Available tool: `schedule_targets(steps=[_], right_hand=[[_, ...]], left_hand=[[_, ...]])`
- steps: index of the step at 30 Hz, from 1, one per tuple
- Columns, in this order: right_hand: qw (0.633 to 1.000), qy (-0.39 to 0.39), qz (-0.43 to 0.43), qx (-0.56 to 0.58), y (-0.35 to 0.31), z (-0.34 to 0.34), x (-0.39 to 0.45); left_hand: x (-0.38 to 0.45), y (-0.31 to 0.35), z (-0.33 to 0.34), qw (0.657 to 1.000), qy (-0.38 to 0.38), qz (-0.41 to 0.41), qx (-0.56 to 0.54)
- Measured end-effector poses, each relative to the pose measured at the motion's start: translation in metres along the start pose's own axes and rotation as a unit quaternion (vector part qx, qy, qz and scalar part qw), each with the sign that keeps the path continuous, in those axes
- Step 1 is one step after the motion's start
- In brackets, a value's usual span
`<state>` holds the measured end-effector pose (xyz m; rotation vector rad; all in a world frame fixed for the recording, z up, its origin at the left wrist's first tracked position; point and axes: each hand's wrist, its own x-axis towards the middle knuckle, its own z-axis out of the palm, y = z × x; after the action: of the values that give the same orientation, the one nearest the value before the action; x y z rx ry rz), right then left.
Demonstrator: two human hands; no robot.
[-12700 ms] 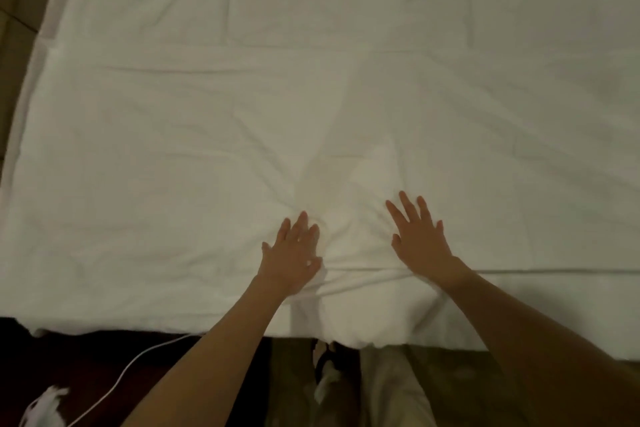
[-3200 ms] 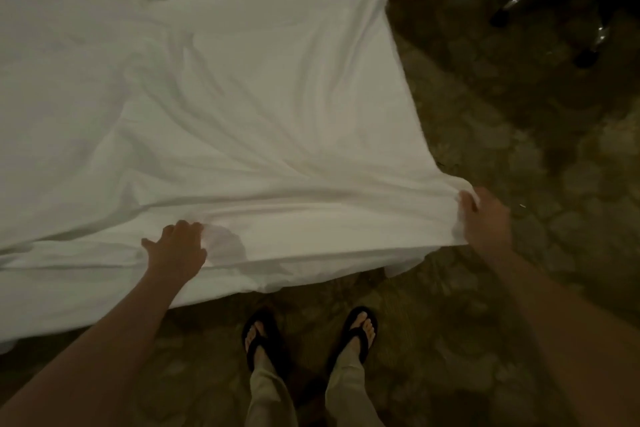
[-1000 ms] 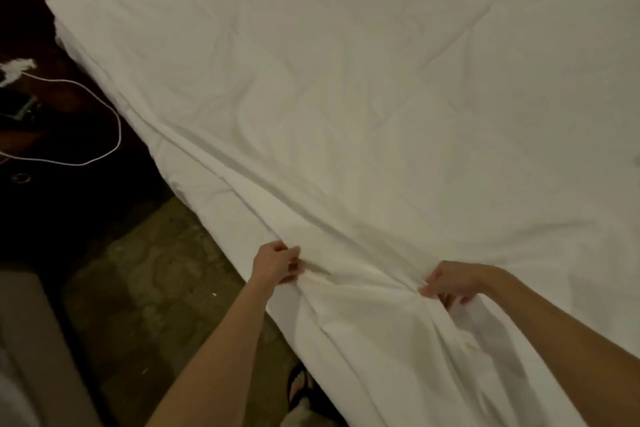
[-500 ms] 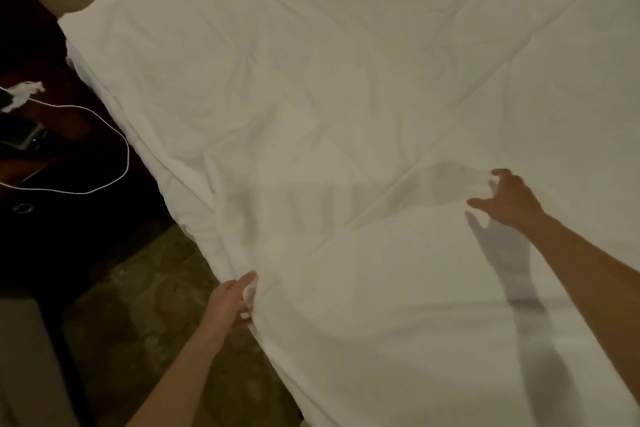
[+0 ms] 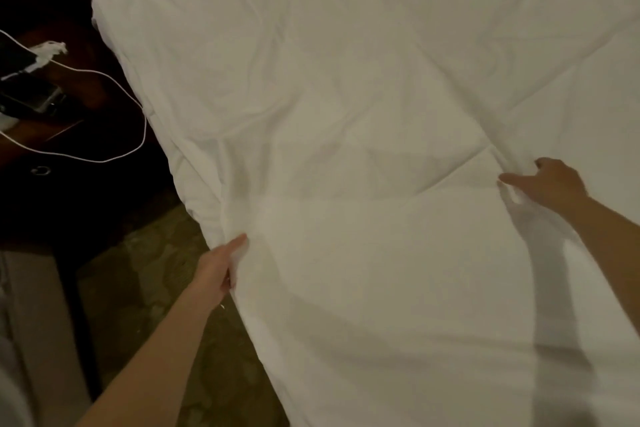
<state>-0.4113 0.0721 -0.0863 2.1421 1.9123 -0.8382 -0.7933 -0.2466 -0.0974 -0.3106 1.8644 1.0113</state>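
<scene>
Head view suggests the smoothing step: the left hand (image 5: 221, 263) grips the spread white sheet (image 5: 346, 107) at its side edge above the floor (image 5: 156, 288), the right hand (image 5: 550, 184) rests on top, its grip unclear, and the next move likely calls for drawing the creases outward.

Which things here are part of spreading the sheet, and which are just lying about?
In the job: white sheet; left hand, gripping its edge; right hand, reaching onto it.
Lying about: white cable, dark device, both on the side table.

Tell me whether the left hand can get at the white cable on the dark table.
Probably not yet: the left hand grips the edge of the white bedsheet. Nothing stands between it and the white cable, though.
</scene>
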Motion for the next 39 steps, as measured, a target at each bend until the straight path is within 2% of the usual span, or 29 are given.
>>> schedule_targets(steps=[6, 9, 11, 15, 18, 22, 29, 31, 34, 36, 39], right_hand=[[0.995, -0.06, -0.074, 0.019, -0.071, 0.011, -0.013], [0.991, -0.068, -0.061, 0.097, -0.084, 0.007, -0.014], [0.987, -0.045, -0.062, 0.139, -0.093, 0.003, -0.015], [0.997, -0.026, -0.065, 0.044, -0.112, 0.005, -0.007], [0.998, -0.005, -0.067, 0.015, -0.122, 0.007, 0.004], [0.996, 0.026, -0.088, 0.021, -0.143, 0.014, 0.012], [0.994, 0.027, -0.103, 0.004, -0.172, 0.028, 0.025], [0.992, 0.028, -0.121, 0.025, -0.173, 0.032, 0.028], [0.988, 0.016, -0.145, 0.051, -0.175, 0.039, 0.032], [0.986, 0.039, -0.152, 0.059, -0.174, 0.038, 0.041], [0.985, 0.116, -0.118, 0.048, -0.165, 0.016, 0.062]], left_hand=[[0.012, 0.03, 0.014, 0.996, 0.074, 0.012, -0.046], [0.004, 0.018, -0.001, 0.997, 0.055, -0.015, -0.058], [0.001, 0.015, -0.014, 0.997, 0.048, -0.029, -0.05], [0.009, 0.036, -0.019, 0.993, -0.025, -0.021, -0.112], [0.027, 0.065, -0.016, 0.988, -0.028, -0.009, -0.15], [0.047, 0.096, -0.004, 0.989, 0.023, 0.013, -0.145], [0.075, 0.098, -0.007, 0.981, 0.129, 0.125, -0.072], [0.081, 0.094, -0.009, 0.982, 0.133, 0.124, -0.059], [0.084, 0.097, -0.004, 0.986, 0.108, 0.081, -0.097], [0.086, 0.102, -0.002, 0.984, 0.129, 0.078, -0.091], [0.092, 0.106, -0.006, 0.976, 0.186, 0.105, -0.05]])
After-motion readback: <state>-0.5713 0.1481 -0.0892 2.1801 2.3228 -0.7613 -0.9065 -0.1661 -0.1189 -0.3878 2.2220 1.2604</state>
